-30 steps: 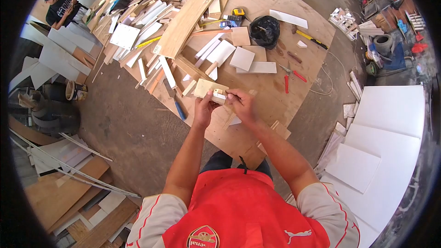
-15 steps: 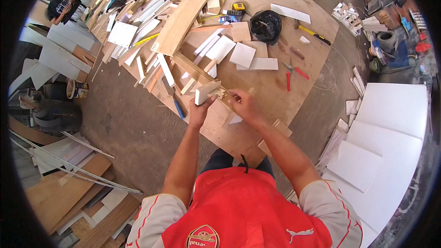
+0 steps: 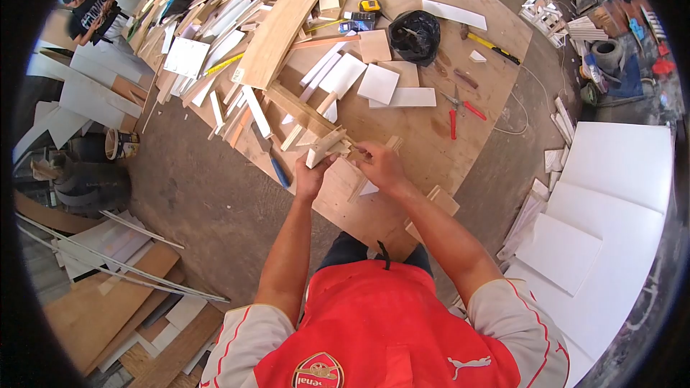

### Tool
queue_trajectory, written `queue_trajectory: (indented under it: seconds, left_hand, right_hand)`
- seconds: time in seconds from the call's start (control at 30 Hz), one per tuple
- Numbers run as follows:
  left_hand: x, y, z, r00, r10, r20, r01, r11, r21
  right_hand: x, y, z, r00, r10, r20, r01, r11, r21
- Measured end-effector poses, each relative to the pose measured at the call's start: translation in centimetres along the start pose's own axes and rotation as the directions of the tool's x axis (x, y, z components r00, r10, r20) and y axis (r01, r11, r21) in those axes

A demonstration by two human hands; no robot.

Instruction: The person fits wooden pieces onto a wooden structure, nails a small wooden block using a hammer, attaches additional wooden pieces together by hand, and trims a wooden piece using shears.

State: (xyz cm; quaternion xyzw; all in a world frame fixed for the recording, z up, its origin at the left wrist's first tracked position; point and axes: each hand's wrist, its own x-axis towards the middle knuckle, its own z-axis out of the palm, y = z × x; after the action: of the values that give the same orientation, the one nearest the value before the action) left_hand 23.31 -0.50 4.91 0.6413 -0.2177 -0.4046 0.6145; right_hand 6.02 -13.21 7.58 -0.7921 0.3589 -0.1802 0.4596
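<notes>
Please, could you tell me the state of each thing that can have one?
Small pale wooden piece with white end: held, tilted.
Left hand: closed on the piece.
Right hand: fingers bent, close to it; grip unclear.
Red-handled metal pliers: lying, handles spread apart.
Black plastic bag: mouth open.
Blue-handled bladed tool: lying, blade uncovered.
Yellow-and-black-handled hammer: lying flat.
Yellow tape measure: lying; lock unclear.

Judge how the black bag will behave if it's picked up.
The black bag will probably be floppy, since its thin-looking sides are creased and crumpled. It may sag or spill if tilted, as its top gapes open. Its weight is uncertain: the contents are too dark to make out.
</notes>
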Motion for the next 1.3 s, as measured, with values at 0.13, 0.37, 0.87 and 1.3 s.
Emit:
queue_trajectory:
  seconds: [0.13, 0.37, 0.87, 1.3]
  left_hand:
    - [0.6, -0.5, 0.2, 0.999, -0.002, -0.049, 0.009, 0.992, 0.128]
    - [2.0, -0.5, 0.8, 0.995, 0.026, -0.095, 0.006, 0.948, 0.319]
    - [3.9, -2.1, 0.6, 0.988, 0.154, -0.025, -0.123, 0.865, 0.487]
    - [3.8, -0.4, 0.8, 0.997, 0.082, -0.014, -0.062, 0.844, 0.532]
  right_hand:
    - [0.4, 0.6, 0.2, 0.998, 0.057, 0.012, -0.056, 0.996, -0.071]
    - [0.9, 1.3, 0.6, 0.996, 0.080, 0.026, -0.075, 0.986, -0.146]
    - [2.7, 2.1, 2.1, 0.998, 0.043, 0.036, -0.027, 0.931, -0.364]
    - [2.9, 3.2, 3.5, 0.999, -0.004, 0.051, 0.024, 0.915, -0.404]
